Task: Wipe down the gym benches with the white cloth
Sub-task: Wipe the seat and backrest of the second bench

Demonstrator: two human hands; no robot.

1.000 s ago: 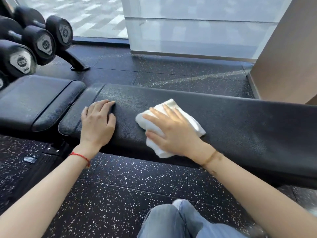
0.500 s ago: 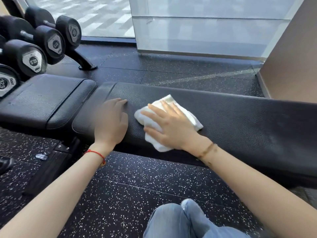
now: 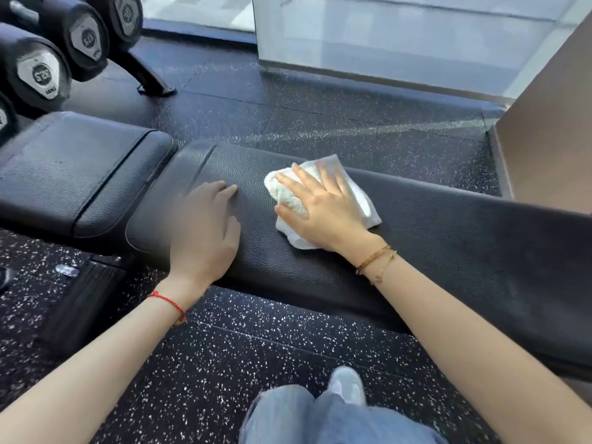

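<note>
A long black leather gym bench runs across the view from centre left to the right edge. A crumpled white cloth lies on its top, and my right hand presses flat on it with fingers spread. My left hand rests palm down on the bare bench pad just left of the cloth, holding nothing. A separate black seat pad adjoins the bench's left end.
A rack of black dumbbells stands at the upper left, its foot on the speckled rubber floor. A glass wall lies behind the bench and a tan wall at the right. My knee and shoe are below.
My right hand has slid the cloth along the bench top toward its far edge. The view has shifted left and closer; my left hand stays flat on the pad.
</note>
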